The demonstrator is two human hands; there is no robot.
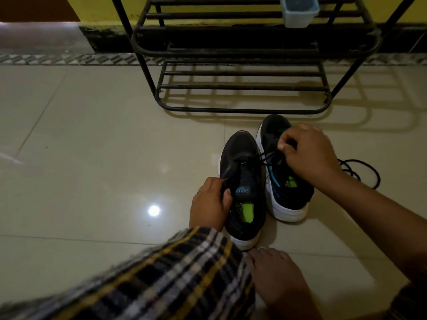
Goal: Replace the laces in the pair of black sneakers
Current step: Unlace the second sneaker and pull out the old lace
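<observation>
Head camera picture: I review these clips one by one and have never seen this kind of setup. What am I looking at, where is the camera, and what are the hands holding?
No machine here: a person wears one wide-angle camera on the head, looking down at their own hands. Two black sneakers stand side by side on a tiled floor, before a black metal rack. The left hand grips the left sneaker at its collar. The right hand pinches a black lace over the right sneaker. Another loose lace lies on the floor to the right. A bare foot and a checked garment show below.
</observation>
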